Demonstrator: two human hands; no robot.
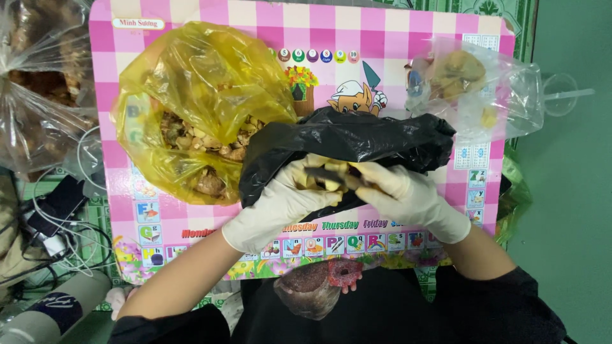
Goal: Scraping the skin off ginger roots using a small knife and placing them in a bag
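Note:
Both my hands wear cream latex gloves. My left hand (278,207) and my right hand (408,194) meet at the mouth of a black plastic bag (357,137) and together cup a pile of pale sliced pieces with a few dark ones (328,175). The bag lies on a pink checked children's table (191,19). To its left an open yellow plastic bag (204,83) holds brown and tan dried pieces.
A clear bag (484,89) with a few tan pieces lies at the table's right. Another clear bag of brown stuff (38,83) sits off the left edge above cables (57,229). A small clear bag of dark reddish material (315,286) rests on my lap.

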